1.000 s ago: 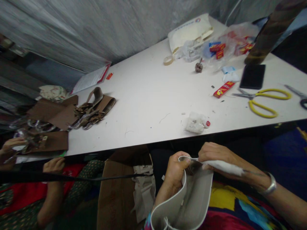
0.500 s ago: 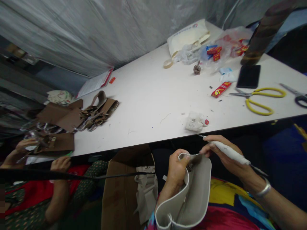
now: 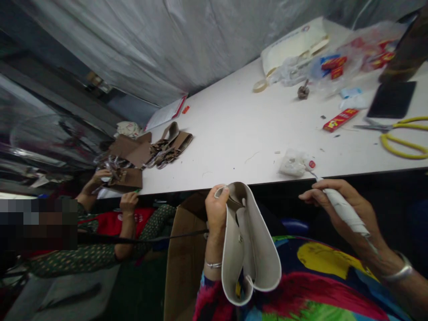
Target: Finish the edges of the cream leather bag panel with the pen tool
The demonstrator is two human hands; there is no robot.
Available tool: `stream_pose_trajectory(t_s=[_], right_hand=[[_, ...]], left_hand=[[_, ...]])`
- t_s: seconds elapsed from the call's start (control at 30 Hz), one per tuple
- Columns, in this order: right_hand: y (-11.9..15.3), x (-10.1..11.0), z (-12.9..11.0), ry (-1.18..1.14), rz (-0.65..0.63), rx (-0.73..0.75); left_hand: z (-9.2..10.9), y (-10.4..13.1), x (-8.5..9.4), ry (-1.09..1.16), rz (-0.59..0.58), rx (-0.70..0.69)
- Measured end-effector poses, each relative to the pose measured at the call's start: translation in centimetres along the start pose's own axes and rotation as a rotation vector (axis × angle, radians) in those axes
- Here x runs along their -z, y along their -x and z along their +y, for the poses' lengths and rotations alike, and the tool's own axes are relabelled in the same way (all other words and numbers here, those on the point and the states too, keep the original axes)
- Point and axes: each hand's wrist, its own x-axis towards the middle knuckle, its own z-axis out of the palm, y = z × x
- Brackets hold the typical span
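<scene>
My left hand (image 3: pixel 216 209) is closed on the upper edge of a pale beige bag (image 3: pixel 264 240), its thumb over the rim. The bag gapes open in front of my body, so its inside and folded side show. My right hand (image 3: pixel 347 209) grips a slim tool with a white-wrapped handle (image 3: pixel 344 209) and a thin tip. That tip is at the table's front edge, close to a small red-capped bottle (image 3: pixel 311 164) beside a clear plastic packet (image 3: pixel 291 163). Whether the tip touches the bottle cannot be told. My right hand is apart from the bag.
A co-worker's hands (image 3: pixel 129 202) handle brown bag pieces (image 3: pixel 129 178) at the left. On the white table (image 3: pixel 234 129) lie yellow-handled scissors (image 3: pixel 397 133), a red box (image 3: pixel 340 120), a tape roll (image 3: pixel 260 86) and a dark phone (image 3: pixel 392 100). A cardboard box (image 3: pixel 180 249) stands below the table edge.
My right hand has left the bag's edge and moved right, carrying the tool toward the red-capped bottle. My left hand has turned the bag. The view has swung left.
</scene>
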Motion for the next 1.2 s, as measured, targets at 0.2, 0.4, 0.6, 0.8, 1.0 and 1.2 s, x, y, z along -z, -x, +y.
stream_pose_trajectory(t_s=[0.2, 0.4, 0.6, 0.8, 1.0, 1.2], right_hand=[[1.1, -0.3, 0.4, 0.005, -0.156, 0.048], [1.5, -0.7, 1.3, 0.111, -0.349, 0.189], [0.7, -1.7, 2.7, 0.28, -0.402, 0.294], [-1.4, -3.8, 2.0, 0.563, -0.578, 0.444], [-2.8, -7.2, 1.6, 0.995, -0.664, 0.516], [-1.0, -7.9, 3.6, 1.151, -0.616, 0.587]], left_hand=[[0.1, -0.7, 5.3, 0.203, 0.338, -0.061], [-4.2, 1.4, 5.4, 0.164, 0.448, -0.062], [-7.8, 3.3, 4.5, 0.092, 0.449, -0.035], [-7.7, 3.3, 4.5, 0.113, 0.466, -0.037], [-8.1, 3.7, 4.5, 0.031, 0.456, -0.057], [-9.3, 3.8, 5.0, -0.119, 0.462, -0.092]])
